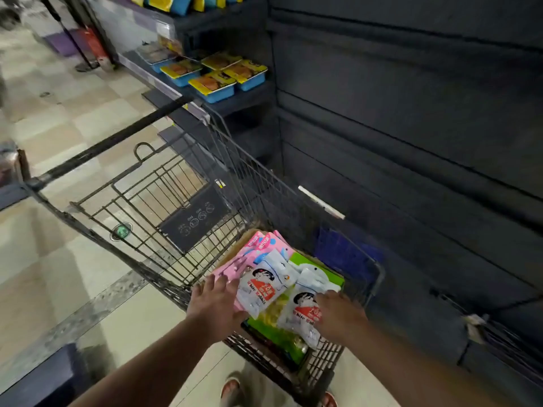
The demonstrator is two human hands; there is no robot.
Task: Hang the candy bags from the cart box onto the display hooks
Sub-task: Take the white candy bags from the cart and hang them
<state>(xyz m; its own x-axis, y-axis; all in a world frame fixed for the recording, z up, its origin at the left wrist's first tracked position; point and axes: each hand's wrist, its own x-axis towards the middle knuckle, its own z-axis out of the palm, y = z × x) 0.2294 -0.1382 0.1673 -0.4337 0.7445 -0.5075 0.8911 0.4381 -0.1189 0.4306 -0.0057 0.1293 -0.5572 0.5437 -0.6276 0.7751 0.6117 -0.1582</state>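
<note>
**Hands going into the cart box for a candy bag**

You are leaning over the cart point(164, 183) with both arms down in its basket, where the cardboard box point(235, 251) is sitting. The box is holding a loose heap of candy bags: pink bags point(255, 245) at the far left, two white bags point(264, 286) lying on top in the middle, and green bags point(279, 339) underneath.

Your left hand point(213, 304) is resting on the pink bags just beside the white ones. Its fingers point(210, 284) are straight, spread and gripping nothing, so it is probably steadying the heap. Your right hand point(338, 314) is lying over the right-side white bag point(299, 314), likely to lift it out. I cannot tell whether those fingers are pinching it or only touching it.

No bag is hanging on the display in view. One display hook point(321, 202) with a pale tag is sticking out bare from the dark slatted panel point(411, 127), beyond the cart's far rim. It is looking like the nearest target.
</note>
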